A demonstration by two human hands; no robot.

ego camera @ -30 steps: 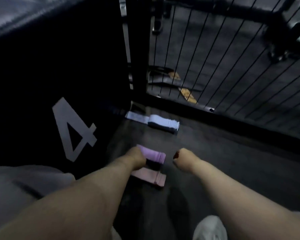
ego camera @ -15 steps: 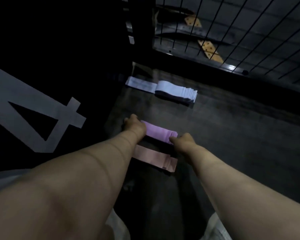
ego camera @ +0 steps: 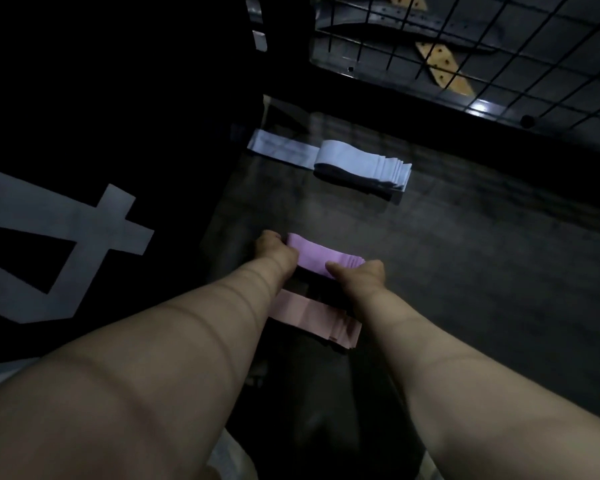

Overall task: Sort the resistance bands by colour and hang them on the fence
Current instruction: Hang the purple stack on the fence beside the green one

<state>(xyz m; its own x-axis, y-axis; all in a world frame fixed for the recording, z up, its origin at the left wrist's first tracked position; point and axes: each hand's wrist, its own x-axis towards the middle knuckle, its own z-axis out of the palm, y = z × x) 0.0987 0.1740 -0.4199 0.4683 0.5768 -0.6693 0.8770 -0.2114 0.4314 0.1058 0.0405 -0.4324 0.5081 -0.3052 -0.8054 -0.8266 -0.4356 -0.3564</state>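
Purple resistance bands (ego camera: pixel 321 259), stacked flat on the dark floor (ego camera: pixel 465 254), at the middle of the view. Long axis left to right, right end slanting a little toward the viewer. Layered edges fanned at that right end. Gripped at both ends: left hand (ego camera: pixel 274 247) at the left end, fingers curled round it; right hand (ego camera: pixel 359 271) at the right end, thumb on top of the stack, other fingers curled over the far edge. Whether raised off the floor or resting on it: cannot tell in the dim light.

Pink bands (ego camera: pixel 312 318), a second flat stack just on the near side, partly hidden under both forearms. Parallel to the purple stack, layered edges likewise at the right end.

Pale bands (ego camera: pixel 364 164), a third stack well beyond, near the foot of the fence (ego camera: pixel 413 102). Same left-to-right lie, ends fanned to the right. Single pale strip (ego camera: pixel 281 148) laid out flat from its left end, meeting it.

To the left, a black box (ego camera: pixel 84 98) with a large white numeral 4 (ego camera: pixel 66 244) on its side. Behind the wire fence, yellowish perforated plates (ego camera: pixel 444 67).
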